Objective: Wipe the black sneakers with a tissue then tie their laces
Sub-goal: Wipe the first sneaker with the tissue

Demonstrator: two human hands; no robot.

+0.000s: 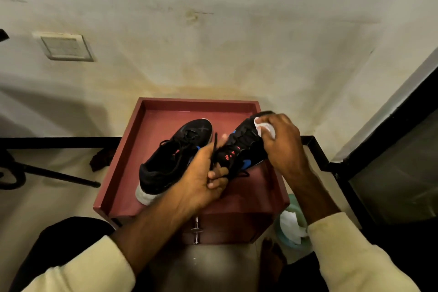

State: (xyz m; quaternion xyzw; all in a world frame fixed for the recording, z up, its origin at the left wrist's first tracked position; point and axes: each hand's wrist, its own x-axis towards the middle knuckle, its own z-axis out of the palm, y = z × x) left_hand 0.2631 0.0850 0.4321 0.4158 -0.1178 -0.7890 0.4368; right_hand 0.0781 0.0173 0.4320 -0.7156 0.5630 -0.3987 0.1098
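In the head view, wiping is under way and tying has not begun. Right of centre, the right hand (pixel 282 140) presses a white tissue (pixel 266 128), fingers curled tight over it, against the toe of the raised sneaker (pixel 241 149). The left hand (pixel 201 182), at centre, has its fingers closed around that shoe's heel and loose laces (pixel 214 149). The other sneaker (pixel 175 156) lies left of it on the red cabinet top (pixel 151 130), laces untied; whether it has been wiped cannot be told. Both pairs of laces remain to be tied.
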